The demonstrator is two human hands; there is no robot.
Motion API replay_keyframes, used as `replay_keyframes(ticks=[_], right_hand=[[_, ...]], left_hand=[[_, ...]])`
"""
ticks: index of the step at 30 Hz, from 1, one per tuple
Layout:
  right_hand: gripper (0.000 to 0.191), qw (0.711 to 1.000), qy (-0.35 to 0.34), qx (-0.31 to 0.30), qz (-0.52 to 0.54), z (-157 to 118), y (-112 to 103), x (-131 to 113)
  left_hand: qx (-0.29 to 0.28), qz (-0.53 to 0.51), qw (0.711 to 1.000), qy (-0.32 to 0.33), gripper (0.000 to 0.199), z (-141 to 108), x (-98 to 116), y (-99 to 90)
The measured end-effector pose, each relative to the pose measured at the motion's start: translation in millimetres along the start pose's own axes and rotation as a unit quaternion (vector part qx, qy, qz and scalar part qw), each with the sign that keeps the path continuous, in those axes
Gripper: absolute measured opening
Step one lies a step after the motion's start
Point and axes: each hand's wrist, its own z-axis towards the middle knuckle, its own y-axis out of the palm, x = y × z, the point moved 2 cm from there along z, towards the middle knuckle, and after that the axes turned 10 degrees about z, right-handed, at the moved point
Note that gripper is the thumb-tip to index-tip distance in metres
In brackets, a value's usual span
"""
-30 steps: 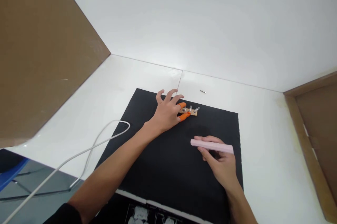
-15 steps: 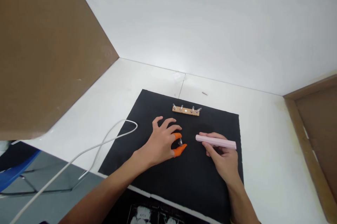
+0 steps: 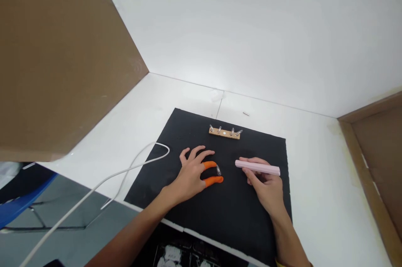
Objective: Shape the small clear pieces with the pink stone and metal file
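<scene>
My left hand [image 3: 192, 174] rests low over the black mat [image 3: 201, 208]. Orange covers sit on its thumb and index finger, which are apart, and the other fingers are spread. Between those two fingertips is a small clear, shiny piece [image 3: 219, 170], shaped like a nail tip; it looks loose beside the index fingertip. My right hand [image 3: 265, 183] is closed around a pink faceted stick [image 3: 257, 167], held nearly level over the mat's right side. Beyond both hands lies a narrow wooden strip [image 3: 228, 134] with several similar clear tips standing on it and a white dot in a gap.
A small metal pin [image 3: 246, 114] lies on the white table [image 3: 317, 166] behind the mat. To the left, a white cable [image 3: 125, 170] loops onto the mat. Brown panels [image 3: 69, 57] flank the table, a white wall [image 3: 251, 28] stands behind, and a blue chair [image 3: 28, 196] is lower left.
The orange-covered thumb and index finger have spread further apart around the clear piece. My right hand keeps the pink stick in nearly the same place. The whole view has shifted slightly.
</scene>
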Motion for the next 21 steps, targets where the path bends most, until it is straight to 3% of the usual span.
replay_keyframes(ticks=[10, 21], right_hand=[[0.050, 1.000, 0.003, -0.002, -0.010, 1, 2, 2], [0.050, 1.000, 0.007, -0.004, -0.010, 0, 0, 5]], left_hand=[[0.047, 0.005, 0.999, -0.022, 0.004, 4, 11, 13.9], [0.071, -0.002, 0.997, -0.013, 0.008, 2, 11, 20.2]])
